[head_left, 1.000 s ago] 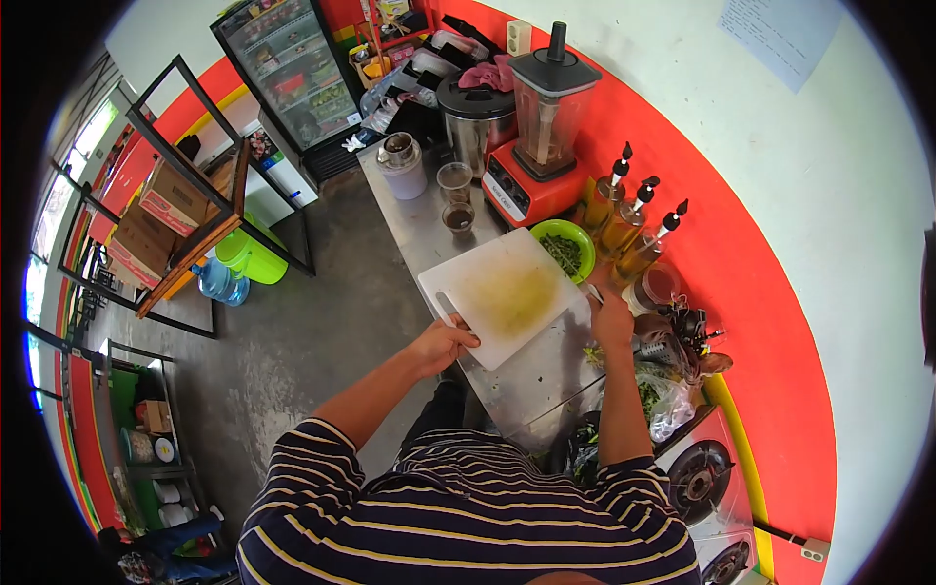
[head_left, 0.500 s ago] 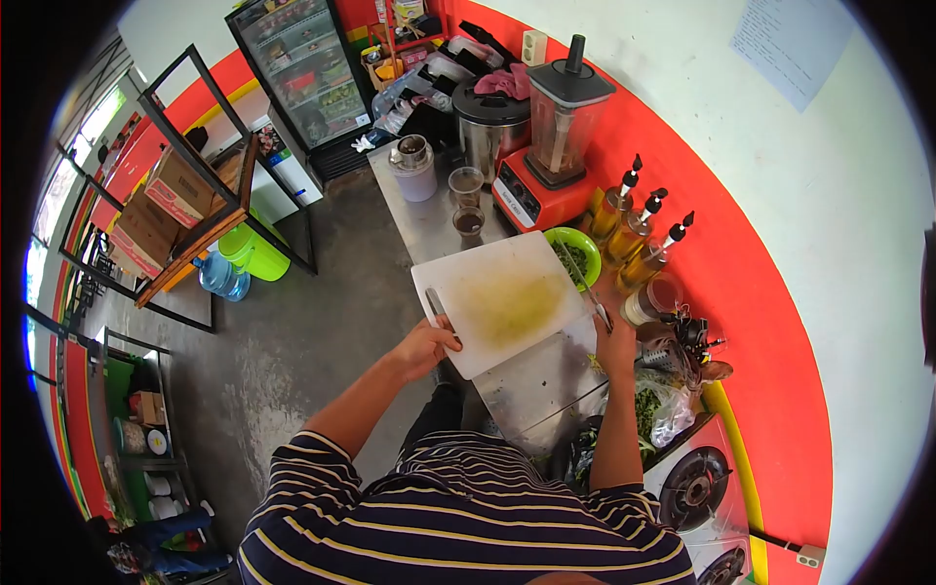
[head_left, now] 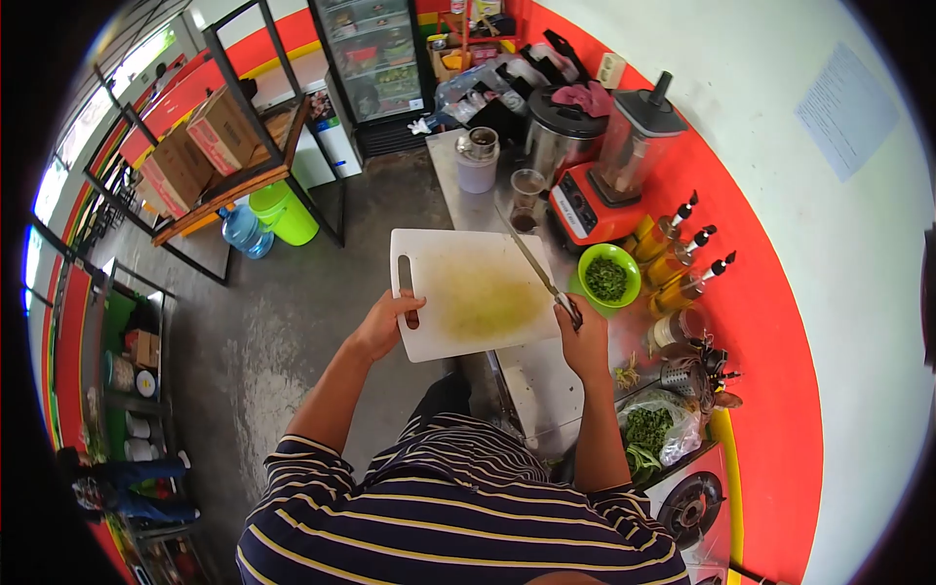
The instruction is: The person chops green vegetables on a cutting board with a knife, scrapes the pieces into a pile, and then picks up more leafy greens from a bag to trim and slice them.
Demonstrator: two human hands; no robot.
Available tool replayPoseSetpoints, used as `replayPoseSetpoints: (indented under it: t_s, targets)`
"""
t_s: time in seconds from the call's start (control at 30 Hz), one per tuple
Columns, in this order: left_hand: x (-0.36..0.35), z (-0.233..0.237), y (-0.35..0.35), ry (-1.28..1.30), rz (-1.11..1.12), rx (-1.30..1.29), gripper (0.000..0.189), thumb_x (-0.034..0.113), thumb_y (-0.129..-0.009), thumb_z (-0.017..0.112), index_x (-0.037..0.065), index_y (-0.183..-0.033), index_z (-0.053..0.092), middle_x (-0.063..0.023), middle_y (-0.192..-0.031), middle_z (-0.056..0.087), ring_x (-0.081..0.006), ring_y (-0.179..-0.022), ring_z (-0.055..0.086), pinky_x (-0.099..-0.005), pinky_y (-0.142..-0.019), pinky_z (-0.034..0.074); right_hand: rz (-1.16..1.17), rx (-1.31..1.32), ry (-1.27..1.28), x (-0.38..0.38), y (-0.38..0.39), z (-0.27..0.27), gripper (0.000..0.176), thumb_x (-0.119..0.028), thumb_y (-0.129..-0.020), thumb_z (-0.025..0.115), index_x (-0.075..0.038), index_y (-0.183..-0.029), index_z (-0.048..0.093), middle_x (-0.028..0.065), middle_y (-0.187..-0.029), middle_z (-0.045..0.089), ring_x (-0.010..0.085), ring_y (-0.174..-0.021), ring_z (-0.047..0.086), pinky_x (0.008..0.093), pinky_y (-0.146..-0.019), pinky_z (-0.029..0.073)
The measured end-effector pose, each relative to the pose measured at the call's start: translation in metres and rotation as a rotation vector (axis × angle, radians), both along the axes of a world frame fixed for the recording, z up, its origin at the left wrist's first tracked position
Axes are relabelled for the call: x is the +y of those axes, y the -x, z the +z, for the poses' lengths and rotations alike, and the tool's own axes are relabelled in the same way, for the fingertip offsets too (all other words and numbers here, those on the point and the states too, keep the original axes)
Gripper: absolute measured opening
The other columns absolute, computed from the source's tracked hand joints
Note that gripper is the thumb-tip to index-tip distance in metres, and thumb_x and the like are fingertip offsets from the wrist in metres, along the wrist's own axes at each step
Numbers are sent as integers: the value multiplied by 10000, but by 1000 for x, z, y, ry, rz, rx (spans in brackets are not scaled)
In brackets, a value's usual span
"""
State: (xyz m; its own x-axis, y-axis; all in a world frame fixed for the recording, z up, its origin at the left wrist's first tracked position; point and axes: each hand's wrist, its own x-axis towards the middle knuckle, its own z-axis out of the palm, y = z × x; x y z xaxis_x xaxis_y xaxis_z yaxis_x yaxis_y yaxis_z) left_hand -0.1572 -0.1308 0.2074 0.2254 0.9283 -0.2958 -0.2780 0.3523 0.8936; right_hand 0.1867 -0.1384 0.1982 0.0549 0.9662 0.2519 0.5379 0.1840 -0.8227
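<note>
My left hand (head_left: pixel 382 326) grips the near left edge of a white cutting board (head_left: pixel 468 291) stained yellow-green, lifted off the steel counter (head_left: pixel 546 375) and held out over the floor. In my right hand (head_left: pixel 583 339) is a long knife (head_left: pixel 536 266), its blade lying across the board's right side. A green bowl (head_left: pixel 608 276) of chopped greens sits on the counter just right of the knife.
A red blender (head_left: pixel 616 174), a steel pot (head_left: pixel 560 129), cups and three oil bottles (head_left: pixel 682 258) line the counter by the red wall. A bag of greens (head_left: pixel 651 431) and a gas stove (head_left: pixel 694 505) lie near me. A drinks fridge (head_left: pixel 375 58) and a shelf rack (head_left: pixel 229 146) stand to the left.
I lifted the cutting board off the counter and swung it left over the floor. My right hand picked up the knife and brought its blade onto the board.
</note>
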Motion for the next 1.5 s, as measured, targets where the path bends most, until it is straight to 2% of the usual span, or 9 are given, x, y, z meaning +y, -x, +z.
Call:
replayPoseSetpoints:
  t_s: [0.13, 0.4, 0.7, 0.97, 1.07, 1.2, 1.37, 1.5]
  targets:
    - [-7, 6, 13, 40, 73, 43, 155, 145, -909, 624, 42, -793, 632, -36, -740, 599, -119, -658, 528, -265, -620, 420, 25, 14, 13, 3, 22, -8, 258, -206, -922, 691, -11, -1088, 659, 182, -859, 681, 283, -685, 633, 364, -655, 494]
    - [44, -20, 13, 31, -151, 75, 226, 192, -926, 621, 41, -758, 632, -25, -681, 587, -107, -604, 529, -253, -570, 402, -121, -46, 114, 1, 30, -20, 281, -214, -884, 723, -32, -1089, 661, 169, -884, 695, 294, -699, 637, 375, -658, 504]
    - [149, -34, -16, 34, -641, 19, 163, 173, -898, 635, 23, -886, 699, -20, -760, 648, -84, -640, 533, -238, -578, 408, -460, -24, 100, -13, 33, -29, 279, -144, -835, 747, -20, -1068, 656, 177, -927, 701, 321, -814, 683, 385, -753, 528]
    - [199, -52, -76, 125, -1017, -3, 136, 171, -903, 654, 39, -901, 681, -6, -766, 639, -80, -637, 537, -226, -604, 429, -819, -103, 121, -49, 54, -44, 296, -131, -814, 733, -1, -1061, 633, 188, -949, 677, 364, -864, 647, 425, -788, 507]
    - [206, -73, -97, 178, -1155, -23, 118, 170, -913, 657, 54, -891, 670, 7, -760, 621, -79, -645, 536, -231, -613, 432, -986, -71, 193, -67, 69, -58, 305, -128, -818, 728, -1, -1076, 625, 195, -955, 667, 364, -870, 643, 428, -793, 502]
    - [203, -116, -122, 265, -1277, -1, 120, 187, -922, 660, 72, -892, 652, 14, -782, 597, -76, -684, 530, -246, -631, 439, -1113, -65, 256, -88, 88, -90, 309, -116, -853, 700, 14, -1116, 603, 229, -1031, 651, 408, -946, 629, 453, -834, 499]
    - [204, -141, -145, 298, -1367, 90, 178, 236, -929, 675, 76, -860, 636, 12, -747, 549, -93, -693, 518, -259, -657, 444, -1215, -31, 279, -104, 112, -141, 333, -107, -882, 673, 12, -1174, 567, 264, -1093, 625, 453, -1017, 603, 492, -883, 483]
    - [210, -165, -156, 301, -1440, 104, 169, 241, -922, 683, 97, -864, 616, 19, -753, 542, -103, -689, 511, -266, -667, 444, -1281, -29, 351, -105, 130, -155, 373, -117, -892, 667, -5, -1219, 527, 273, -1131, 603, 471, -1040, 585, 520, -900, 470]
